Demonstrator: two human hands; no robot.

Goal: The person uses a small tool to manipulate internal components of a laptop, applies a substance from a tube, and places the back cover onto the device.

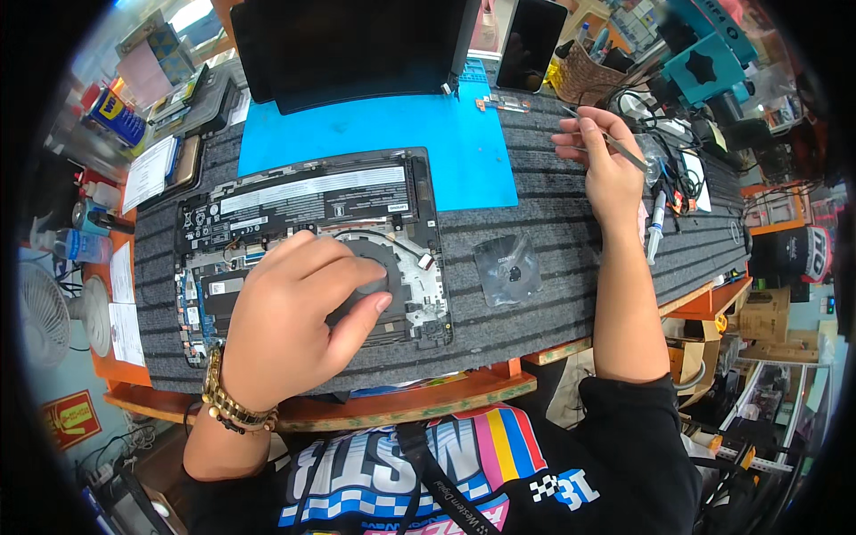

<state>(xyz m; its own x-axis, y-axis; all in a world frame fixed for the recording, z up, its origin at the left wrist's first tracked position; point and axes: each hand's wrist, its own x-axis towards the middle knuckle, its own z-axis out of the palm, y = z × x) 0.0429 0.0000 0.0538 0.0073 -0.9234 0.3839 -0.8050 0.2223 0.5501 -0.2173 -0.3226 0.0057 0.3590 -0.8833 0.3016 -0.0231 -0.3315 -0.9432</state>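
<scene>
An opened laptop base (417,299) lies on the ribbed grey mat, its battery (312,198) and boards bare. My left hand (299,308) reaches over it, thumb and index finger curled at the hub of the round black cooling fan (385,254); the other fingers bend under the palm. Part of the fan is hidden by this hand. A loose cable end (425,261) sticks up beside the fan. My right hand (608,160) is raised over the right side of the mat, holding metal tweezers (629,154). Right of the laptop lies a thin dark square plate (508,270) with a round centre.
Behind the laptop base, a dark screen (357,49) stands on a blue mat (294,138), beside a black tablet-like panel (532,43). A syringe (657,227) and cables lie at right. A blue spray can (114,114), papers and phones (185,162) crowd the left. The wooden table edge (419,406) runs in front.
</scene>
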